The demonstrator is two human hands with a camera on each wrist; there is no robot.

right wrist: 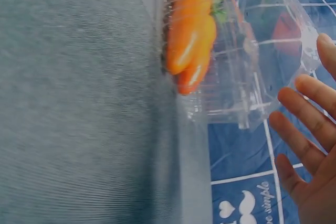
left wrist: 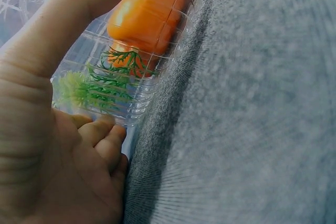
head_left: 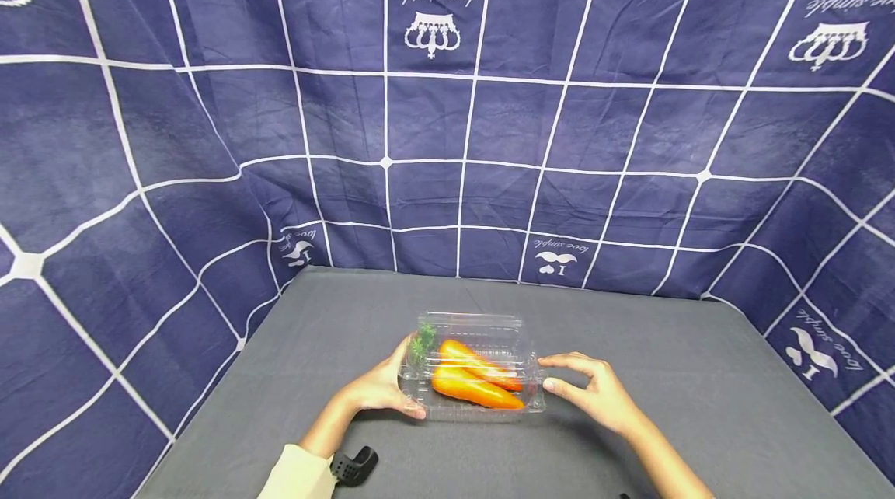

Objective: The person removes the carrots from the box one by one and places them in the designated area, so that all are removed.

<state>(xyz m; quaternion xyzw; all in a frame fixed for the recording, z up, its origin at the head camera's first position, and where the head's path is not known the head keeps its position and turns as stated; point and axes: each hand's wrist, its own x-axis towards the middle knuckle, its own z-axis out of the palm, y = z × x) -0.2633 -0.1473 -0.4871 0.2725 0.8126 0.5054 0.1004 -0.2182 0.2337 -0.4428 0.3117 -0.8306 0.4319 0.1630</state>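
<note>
A clear plastic clamshell box (head_left: 475, 410) sits on the grey table with two orange carrots (head_left: 477, 389) side by side inside it. Their feathery green tops (left wrist: 100, 87) lie at the box's left end. In the right wrist view the hinged lid (right wrist: 257, 77) stands raised at an angle over the base. My left hand (head_left: 381, 386) grips the left end, thumb along the front and fingers round the back side. At the right end, my right hand (head_left: 587, 386) has its fingers extended and spread, fingertips right at the lid's edge.
Grey cloth covers the table (head_left: 699, 375). A dark blue curtain (head_left: 517, 126) with white grid lines hangs behind it and at both sides. On the left wrist is a black band (head_left: 354, 466), beside a pale sleeve (head_left: 301, 474).
</note>
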